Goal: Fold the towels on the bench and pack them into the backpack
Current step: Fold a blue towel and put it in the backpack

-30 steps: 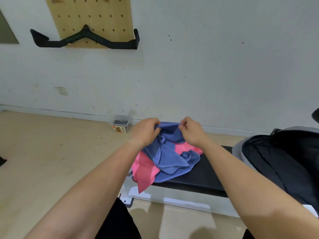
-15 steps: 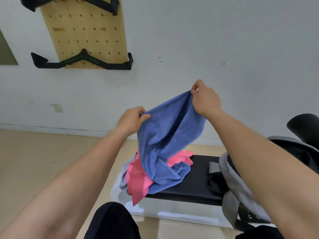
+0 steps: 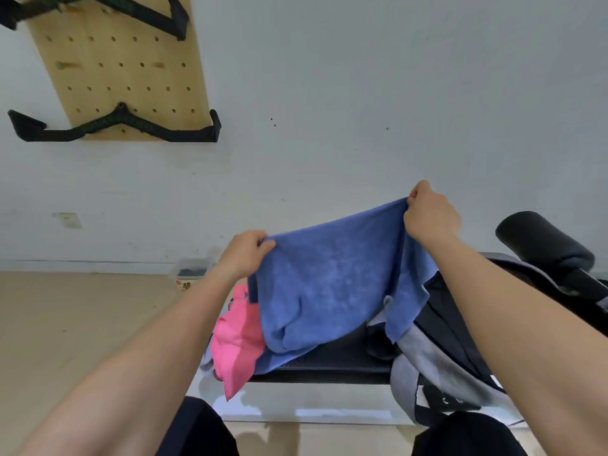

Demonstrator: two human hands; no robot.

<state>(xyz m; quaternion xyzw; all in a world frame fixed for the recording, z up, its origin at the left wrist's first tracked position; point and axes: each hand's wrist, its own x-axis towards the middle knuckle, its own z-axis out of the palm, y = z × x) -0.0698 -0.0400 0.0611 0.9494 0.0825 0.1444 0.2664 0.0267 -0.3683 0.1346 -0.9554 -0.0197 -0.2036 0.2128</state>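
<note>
Blue towel [image 3: 332,284] hangs between left grip [image 3: 245,255] and right grip [image 3: 429,215]; both pinch corners.

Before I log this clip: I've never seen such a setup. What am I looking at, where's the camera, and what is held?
No machine here: a person works with bare hands, filmed by one wide-angle camera worn on the head, looking forward and down. The left hand and right hand each pinch the top edge of a blue terry towel, spread between them; its lower end sags onto a black padded bench. A crumpled pink towel lies there beneath it. A grey-and-black backpack rests at the bench's right end.
</note>
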